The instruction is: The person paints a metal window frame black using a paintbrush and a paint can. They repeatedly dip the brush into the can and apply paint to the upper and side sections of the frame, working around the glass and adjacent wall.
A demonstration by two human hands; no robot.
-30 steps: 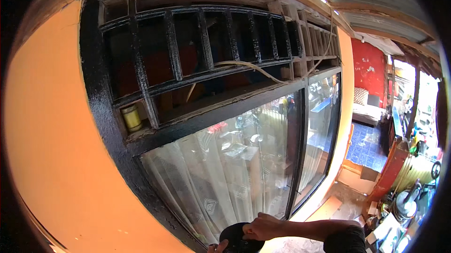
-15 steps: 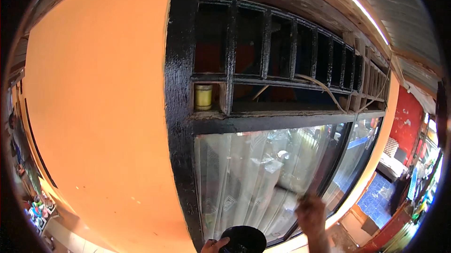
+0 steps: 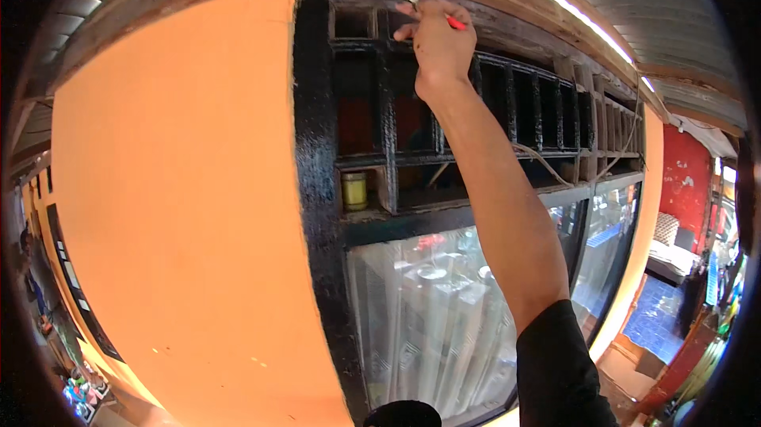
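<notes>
Raised high, my right hand [image 3: 442,37] is closed around a paintbrush [image 3: 456,22] whose handle end is red. Its dark bristles touch the wooden beam [image 3: 515,29] along the top of the window frame, where the left end is blackened. Below it is a wooden lattice [image 3: 388,110], mostly coated in glossy black. A dark round container [image 3: 403,413] shows at the lower edge; what it holds cannot be made out. My left hand is out of the picture.
A yellow jar [image 3: 354,191] stands in a small opening of the frame. Below are glass panes [image 3: 420,308] with a pale curtain behind. An orange wall [image 3: 174,173] fills the left, and roof timbers run overhead. A thin cable [image 3: 543,164] hangs across the lattice.
My right hand has risen from in front of the glass to the top beam with the paintbrush. The view has tilted up, and my left hand has dropped out of sight.
</notes>
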